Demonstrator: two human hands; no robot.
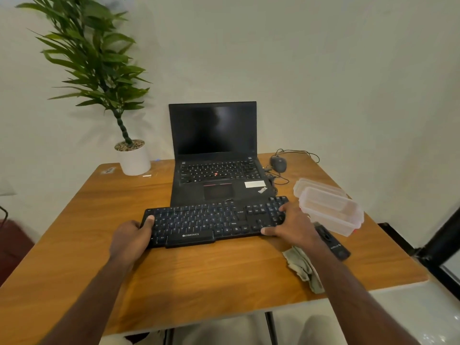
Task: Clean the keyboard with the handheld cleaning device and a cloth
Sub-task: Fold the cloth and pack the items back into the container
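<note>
Black keyboard (214,224), one, gripped at both ends by your left hand (132,236) and right hand (292,224); one cloth (302,266), one cleaning device (332,242) and seemingly two clear containers (328,207) right; laptop (215,155) beyond.

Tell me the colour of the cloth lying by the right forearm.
The cloth is pale greyish green, crumpled; the head view shows it.

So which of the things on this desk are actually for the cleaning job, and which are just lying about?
For the job:
keyboard, gripped at both ends by the left hand and right hand
cleaning device, lying to the right
cloth, crumpled near the front edge

Just lying about:
laptop
mouse
plastic boxes
potted plant
</note>
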